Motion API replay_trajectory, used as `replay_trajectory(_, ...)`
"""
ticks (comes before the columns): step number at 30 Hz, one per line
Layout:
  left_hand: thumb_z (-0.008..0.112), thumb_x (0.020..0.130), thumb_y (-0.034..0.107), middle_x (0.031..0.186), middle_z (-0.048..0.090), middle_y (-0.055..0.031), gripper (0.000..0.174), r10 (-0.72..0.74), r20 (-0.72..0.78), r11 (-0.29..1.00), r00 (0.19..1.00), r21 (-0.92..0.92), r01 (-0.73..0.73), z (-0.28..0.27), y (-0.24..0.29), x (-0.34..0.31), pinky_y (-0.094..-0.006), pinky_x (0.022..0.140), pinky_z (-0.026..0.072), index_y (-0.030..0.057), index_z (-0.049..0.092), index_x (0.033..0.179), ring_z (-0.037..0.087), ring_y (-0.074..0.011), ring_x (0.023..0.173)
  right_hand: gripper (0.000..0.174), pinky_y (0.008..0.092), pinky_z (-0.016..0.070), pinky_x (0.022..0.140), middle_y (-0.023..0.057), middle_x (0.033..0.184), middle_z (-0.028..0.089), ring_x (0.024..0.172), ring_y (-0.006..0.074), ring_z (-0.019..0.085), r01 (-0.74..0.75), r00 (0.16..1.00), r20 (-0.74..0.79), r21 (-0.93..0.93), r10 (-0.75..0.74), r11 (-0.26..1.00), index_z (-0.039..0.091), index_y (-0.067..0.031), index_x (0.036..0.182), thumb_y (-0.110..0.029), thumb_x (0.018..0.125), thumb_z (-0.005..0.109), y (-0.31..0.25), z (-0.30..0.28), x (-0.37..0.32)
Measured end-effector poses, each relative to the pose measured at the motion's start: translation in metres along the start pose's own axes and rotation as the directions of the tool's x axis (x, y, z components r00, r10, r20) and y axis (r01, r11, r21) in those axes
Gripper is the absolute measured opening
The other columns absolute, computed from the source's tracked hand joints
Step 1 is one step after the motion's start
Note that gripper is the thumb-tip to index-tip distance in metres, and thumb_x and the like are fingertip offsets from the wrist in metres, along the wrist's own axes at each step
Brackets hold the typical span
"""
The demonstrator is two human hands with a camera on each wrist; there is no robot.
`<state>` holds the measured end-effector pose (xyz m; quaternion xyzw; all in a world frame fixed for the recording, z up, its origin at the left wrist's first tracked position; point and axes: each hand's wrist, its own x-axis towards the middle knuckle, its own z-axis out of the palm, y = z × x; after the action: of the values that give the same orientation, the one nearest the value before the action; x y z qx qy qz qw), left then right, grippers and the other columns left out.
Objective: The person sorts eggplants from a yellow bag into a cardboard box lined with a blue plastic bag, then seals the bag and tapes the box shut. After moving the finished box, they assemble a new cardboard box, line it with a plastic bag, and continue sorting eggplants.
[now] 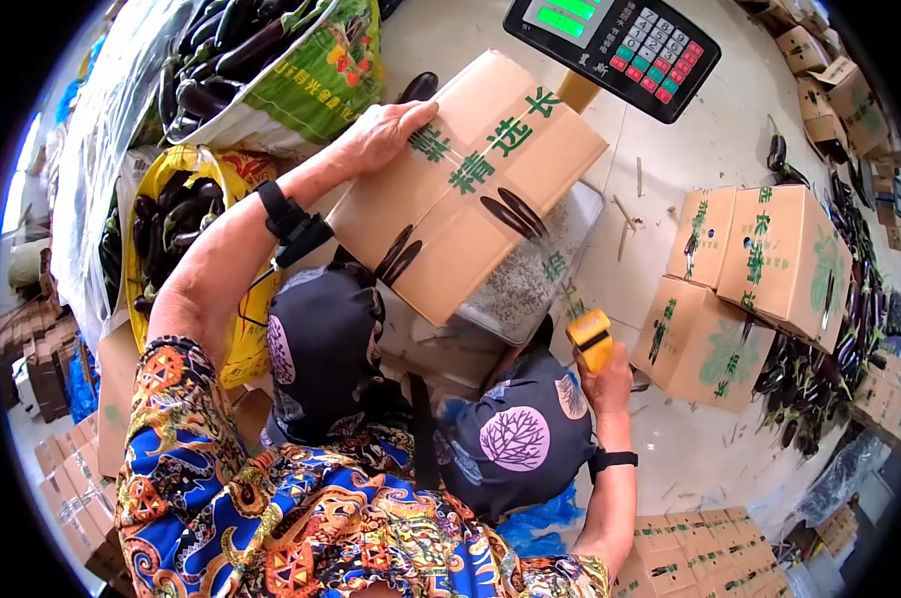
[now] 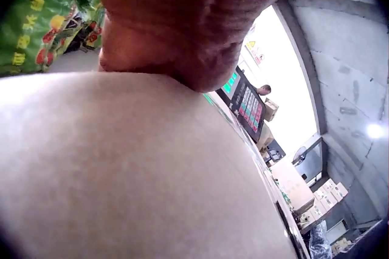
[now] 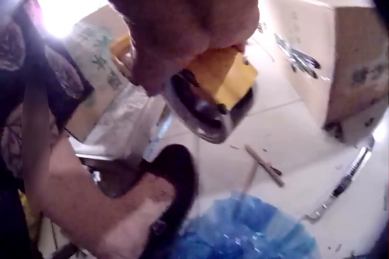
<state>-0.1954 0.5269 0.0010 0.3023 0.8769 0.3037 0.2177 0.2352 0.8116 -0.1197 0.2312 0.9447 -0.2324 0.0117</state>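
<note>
A closed cardboard carton (image 1: 450,199) with green lettering and printed eggplants stands tilted over the metal scale platform (image 1: 530,289). The left hand (image 1: 386,135) lies on its upper left edge, thumb on the printed face; in the left wrist view the carton (image 2: 134,168) fills the lower part below the hand (image 2: 170,22). Away from the carton, to its lower right, the right hand (image 1: 606,379) grips a yellow tape dispenser (image 1: 590,341). Up close, the right hand (image 3: 188,16) is curled round the dispenser (image 3: 222,80), with a tape roll under it.
The scale's display (image 1: 615,45) stands beyond the carton. Bags of eggplants (image 1: 176,219) are at the left. Stacked cartons (image 1: 715,344) and loose eggplants (image 1: 819,389) lie at the right. Blue plastic (image 3: 249,228) and a cutter knife (image 3: 343,180) lie on the floor.
</note>
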Motion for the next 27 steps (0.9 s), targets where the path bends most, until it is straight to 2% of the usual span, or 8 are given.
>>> replay_trajectory(6, 0.032, 0.104, 0.046, 0.103, 0.069, -0.0217, 0.053, -0.024, 0.006, 0.997, 1.0, -0.075, 0.024, 0.002, 0.0, 0.0, -0.04, 0.085, 0.0527, 0.0038, 0.06, 0.122, 0.067, -0.0377, 0.093, 0.048, 0.0489, 0.0549, 0.074, 0.0194, 0.092, 0.067, 0.091, 0.0396, 0.067, -0.077, 0.912, 0.359, -0.325, 0.198, 0.942, 0.051, -0.0044, 0.11, -0.025, 0.076, 0.079, -0.086, -0.014, 0.098)
replay_trajectory(10, 0.036, 0.103, 0.049, 0.094, 0.07, -0.015, 0.058, -0.024, -0.018, 0.996, 1.0, -0.087, 0.022, 0.006, 0.001, 0.0, -0.0348, 0.085, 0.0501, -0.0011, 0.062, 0.115, 0.066, -0.0226, 0.088, 0.044, 0.0424, 0.0573, 0.072, 0.018, 0.098, 0.07, 0.088, 0.0334, 0.071, 0.313, 0.926, 0.325, -0.386, -0.189, 0.868, 0.057, -0.0037, 0.109, -0.02, 0.073, 0.076, -0.12, 0.052, 0.164)
replay_trajectory(13, 0.036, 0.103, 0.048, 0.098, 0.069, -0.0161, 0.057, 0.115, -0.019, 0.989, 0.993, -0.095, -0.116, -0.004, -0.02, 0.01, -0.0363, 0.086, 0.0496, -0.0023, 0.061, 0.11, 0.066, -0.0254, 0.09, 0.016, 0.0379, 0.058, 0.064, 0.0114, 0.1, 0.071, 0.094, 0.0254, 0.072, 0.399, 0.832, 0.546, -0.464, -0.1, 0.791, 0.068, -0.0087, 0.097, -0.019, 0.085, 0.063, -0.193, -0.012, 0.181)
replay_trajectory(17, 0.036, 0.104, 0.047, 0.108, 0.067, -0.0131, 0.055, -0.068, 0.088, 0.978, 0.994, -0.189, 0.084, -0.009, -0.029, 0.011, -0.0341, 0.094, 0.0453, 0.0008, 0.06, 0.122, 0.061, -0.0206, 0.099, 0.031, 0.0386, 0.0569, 0.078, 0.0137, 0.093, 0.072, 0.094, 0.0292, 0.071, 0.258, 0.926, 0.366, -0.437, -0.091, 0.862, 0.068, -0.0046, 0.093, -0.025, 0.07, 0.076, -0.147, 0.027, 0.174)
replay_trajectory(22, 0.041, 0.102, 0.047, 0.126, 0.059, -0.0157, 0.059, 0.175, 0.073, 0.951, 0.982, -0.271, -0.149, 0.013, -0.008, 0.009, -0.035, 0.102, 0.0427, 0.0036, 0.041, 0.141, 0.057, -0.0231, 0.116, 0.045, 0.0369, 0.0551, 0.073, 0.0187, 0.095, 0.071, 0.089, 0.0275, 0.07, -0.134, 0.811, 0.506, -0.329, 0.294, 0.935, 0.067, 0.0, 0.094, -0.036, 0.07, 0.08, -0.075, -0.042, 0.136)
replay_trajectory(24, 0.048, 0.099, 0.045, 0.144, 0.046, -0.0224, 0.071, 0.284, 0.055, 0.946, 0.957, -0.182, -0.27, 0.027, 0.011, 0.003, -0.0368, 0.108, 0.0401, 0.007, 0.022, 0.154, 0.051, -0.0284, 0.129, 0.043, 0.037, 0.0555, 0.072, 0.015, 0.096, 0.072, 0.088, 0.0274, 0.07, -0.318, 0.821, 0.445, -0.162, 0.357, 0.934, 0.065, -0.0036, 0.109, -0.029, 0.076, 0.078, -0.051, -0.092, 0.115)
replay_trajectory(25, 0.051, 0.096, 0.048, 0.149, 0.037, -0.0249, 0.078, 0.197, 0.146, 0.95, 0.969, -0.274, -0.152, 0.03, 0.03, -0.001, -0.0385, 0.11, 0.0372, 0.008, 0.019, 0.155, 0.044, -0.0326, 0.134, 0.039, 0.0351, 0.0543, 0.069, 0.0108, 0.09, 0.07, 0.082, 0.0226, 0.068, -0.427, 0.852, 0.408, 0.181, 0.328, 0.886, 0.064, -0.0043, 0.109, -0.028, 0.08, 0.076, -0.026, -0.108, 0.105)
replay_trajectory(27, 0.055, 0.091, 0.056, 0.156, 0.023, -0.0279, 0.09, 0.204, 0.193, 0.971, 0.96, -0.163, -0.174, 0.05, 0.069, -0.013, -0.0456, 0.114, 0.0312, 0.0094, 0.014, 0.156, 0.029, -0.0398, 0.143, 0.034, 0.0308, 0.052, 0.066, 0.0032, 0.084, 0.064, 0.075, 0.014, 0.063, -0.477, 0.878, 0.325, 0.644, 0.351, 0.598, 0.062, -0.0056, 0.111, -0.027, 0.087, 0.072, -0.021, -0.139, 0.092)
